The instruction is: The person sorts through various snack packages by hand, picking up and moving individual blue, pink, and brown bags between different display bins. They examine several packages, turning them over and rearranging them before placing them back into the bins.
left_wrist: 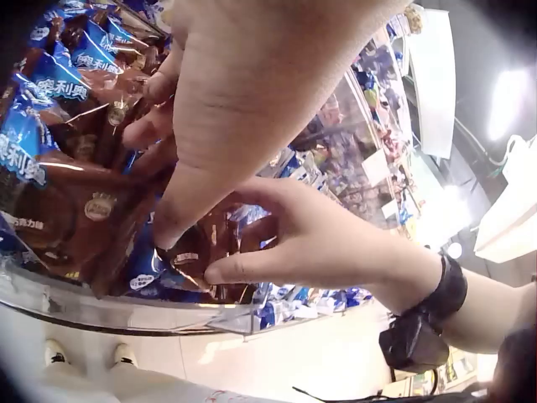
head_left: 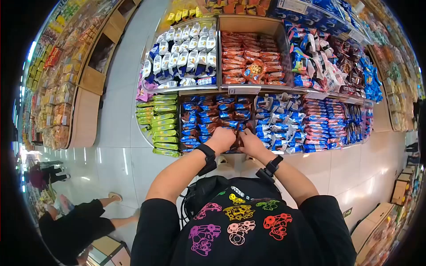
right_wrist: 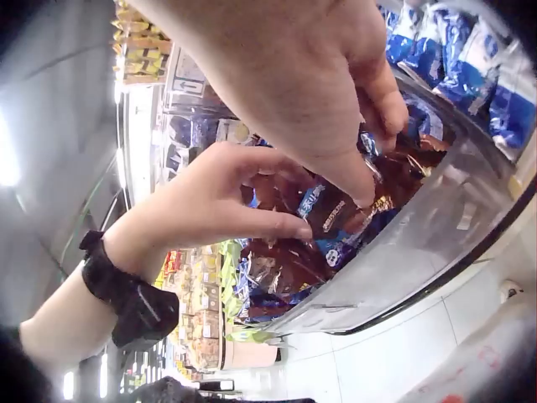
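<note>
Both hands are down in a clear-fronted bin of brown-and-blue packets. My left hand lies at the bin's front; in the left wrist view this hand has its thumb bent against the packets. Beside it is my right hand, with thumb and fingers curled on packets. The right wrist view shows a dark packet between the two hands: the left hand pinches its near side, and the right hand has its thumb on the other side. Some fingertips are hidden among the wrappers.
Green packets fill the compartment to the left, blue-and-white packets the one to the right. Behind are white packets and red-brown packets. A clear plastic wall edges the bin. A person is at lower left.
</note>
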The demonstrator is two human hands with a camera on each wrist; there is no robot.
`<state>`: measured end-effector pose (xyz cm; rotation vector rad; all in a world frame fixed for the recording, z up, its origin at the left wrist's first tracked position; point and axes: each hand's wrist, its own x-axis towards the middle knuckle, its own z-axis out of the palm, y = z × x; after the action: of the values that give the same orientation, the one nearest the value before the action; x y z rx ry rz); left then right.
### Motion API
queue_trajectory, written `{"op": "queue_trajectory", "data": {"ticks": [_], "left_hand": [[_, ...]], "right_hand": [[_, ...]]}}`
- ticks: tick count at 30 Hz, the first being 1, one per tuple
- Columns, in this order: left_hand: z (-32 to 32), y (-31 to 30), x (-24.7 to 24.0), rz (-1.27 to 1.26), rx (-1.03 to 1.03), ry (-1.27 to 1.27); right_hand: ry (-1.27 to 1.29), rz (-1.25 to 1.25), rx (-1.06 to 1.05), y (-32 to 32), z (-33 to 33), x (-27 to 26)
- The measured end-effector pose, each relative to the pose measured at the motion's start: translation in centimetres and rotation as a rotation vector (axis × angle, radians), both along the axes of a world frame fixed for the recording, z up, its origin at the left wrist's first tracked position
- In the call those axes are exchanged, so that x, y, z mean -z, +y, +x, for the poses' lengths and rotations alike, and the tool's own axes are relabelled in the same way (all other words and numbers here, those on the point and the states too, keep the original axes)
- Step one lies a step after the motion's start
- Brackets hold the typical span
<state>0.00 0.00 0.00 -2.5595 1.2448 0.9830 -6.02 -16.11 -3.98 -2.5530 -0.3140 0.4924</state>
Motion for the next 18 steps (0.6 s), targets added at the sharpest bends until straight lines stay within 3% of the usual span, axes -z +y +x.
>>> {"op": "queue_trajectory", "data": {"ticks": [3,9,12,18], "left_hand": [[-0.3,-0.4,0.4,-0.041,0.093,-0.139],[-0.6,1.8,-0.6,-0.332,-0.009,-0.459],[-0.4,2.2,1.5,-0.236,-0.12,-0.36],[0.8,1.2,-1.3,-0.044,-0.095,-0.313]], "right_hand": [[-0.067,0.011,0.035,-0.5,0.2,-0.9],[-0.244,0.108,0.016,0.3,-0.1,-0.3],[-0.237,0.066,0.048,0.8,0.3,0.2],[-0.191,0.065,0.169,1.3,-0.6,0.1]]}}
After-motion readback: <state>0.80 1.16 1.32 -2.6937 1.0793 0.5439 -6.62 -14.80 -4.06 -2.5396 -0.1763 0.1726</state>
